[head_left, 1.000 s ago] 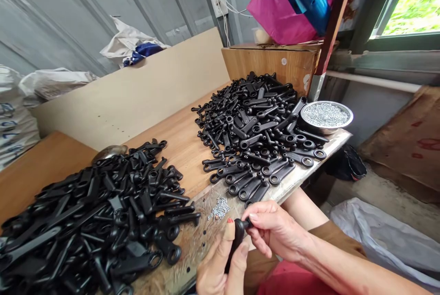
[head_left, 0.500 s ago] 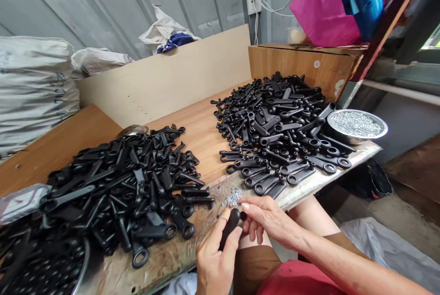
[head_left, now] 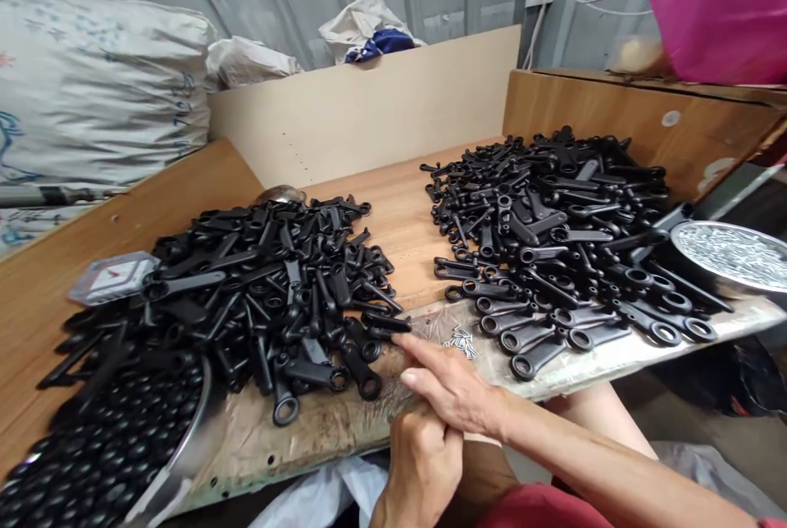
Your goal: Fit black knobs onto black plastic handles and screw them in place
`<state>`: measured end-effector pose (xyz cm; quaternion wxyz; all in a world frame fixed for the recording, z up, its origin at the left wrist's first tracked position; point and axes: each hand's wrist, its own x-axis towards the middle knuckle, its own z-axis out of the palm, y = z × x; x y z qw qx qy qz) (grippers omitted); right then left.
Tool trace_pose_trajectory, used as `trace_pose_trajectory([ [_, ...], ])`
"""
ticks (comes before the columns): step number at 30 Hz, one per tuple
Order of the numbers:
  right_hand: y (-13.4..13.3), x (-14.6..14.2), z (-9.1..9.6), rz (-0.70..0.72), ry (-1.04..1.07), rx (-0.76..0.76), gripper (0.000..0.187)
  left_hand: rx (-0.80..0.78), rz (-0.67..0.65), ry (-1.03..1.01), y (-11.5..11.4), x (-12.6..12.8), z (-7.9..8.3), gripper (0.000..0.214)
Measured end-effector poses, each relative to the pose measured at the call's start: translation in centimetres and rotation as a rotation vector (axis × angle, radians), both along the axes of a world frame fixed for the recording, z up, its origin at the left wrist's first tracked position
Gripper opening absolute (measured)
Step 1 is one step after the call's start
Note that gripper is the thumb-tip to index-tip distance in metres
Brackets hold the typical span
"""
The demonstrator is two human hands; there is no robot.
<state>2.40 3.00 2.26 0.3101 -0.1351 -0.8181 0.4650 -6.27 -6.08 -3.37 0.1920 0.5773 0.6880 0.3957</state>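
- The right hand (head_left: pixel 455 389) is stretching flat over the table's front edge (head_left: pixel 320 421), fingers apart and straight, gripping nothing.
- Its index fingertip is pointing at the near edge of the left heap of black handles (head_left: pixel 264 298); contact is too close to tell.
- The left hand (head_left: pixel 424 462) is sitting just under the right one, curled into a fist; whether anything is inside is not showing.
- A small cluster of screws (head_left: pixel 460 340) is lying just beside the right hand, between the two heaps.
- The right heap of black handles (head_left: pixel 553 241) is lying well apart, touching a metal bowl of screws (head_left: pixel 731 253).
- A steel bowl of black round parts (head_left: pixel 92 446) is sitting at the near left.
- A clear packet (head_left: pixel 114 275) is showing a red mark, unreadable.
- The white sack (head_left: pixel 92 77) is bearing blue print, too blurred to read.
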Motion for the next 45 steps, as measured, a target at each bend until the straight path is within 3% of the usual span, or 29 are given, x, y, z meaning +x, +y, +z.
trace_pose_trajectory([
  [4,0.4,-1.7,-3.3,-0.018,-0.178,-0.092,0.044,0.006,0.054,0.014,-0.1,0.4,-0.5,0.017],
  [9,0.7,-0.1,-2.5,-0.110,0.004,-0.081,0.047,0.054,0.059,-0.098,-0.1,0.3,-1.0,0.016],
  [11,0.3,1.7,-1.3,-0.103,-0.012,0.051,0.046,0.034,0.083,-0.339,-0.9,0.3,-0.8,0.027],
  [14,-1.6,4.8,0.2,0.046,-0.165,0.328,0.032,-0.077,0.180,-0.857,-2.9,0.7,0.0,0.058],
  [16,-3.4,6.6,0.4,0.117,-0.279,0.463,0.025,-0.177,0.192,-1.063,-4.6,1.3,0.5,0.070],
  [18,-5.2,8.2,-0.2,0.113,-0.387,0.503,0.020,-0.288,0.121,-1.178,-6.2,2.2,0.5,0.071],
  [21,-7.5,10.1,-2.0,0.128,-0.520,0.465,0.015,-0.427,-0.052,-1.283,-8.2,3.6,-0.9,0.070],
  [24,-9.0,11.5,-3.6,0.138,-0.591,0.409,0.015,-0.424,-0.190,-1.144,-9.8,4.5,-3.4,0.069],
  [27,-10.0,12.6,-4.4,0.108,-0.703,0.346,0.015,-0.354,-0.250,-0.778,-11.0,4.5,-5.5,0.060],
  [30,-10.5,13.3,-4.9,0.059,-0.781,0.316,0.018,-0.277,-0.313,-0.444,-11.6,4.5,-6.2,0.055],
  [34,-10.9,13.8,-6.3,-0.018,-0.736,0.300,0.019,-0.120,-0.348,-0.147,-11.6,5.6,-5.6,0.064],
  [39,-11.4,14.6,-8.4,-0.092,-0.593,0.193,0.013,-0.066,-0.298,0.022,-11.1,7.6,-4.1,0.062],
  [45,-10.8,14.6,-8.5,-0.242,-0.587,0.139,0.020,0.031,-0.309,0.229,-9.4,8.2,-2.5,0.046],
])
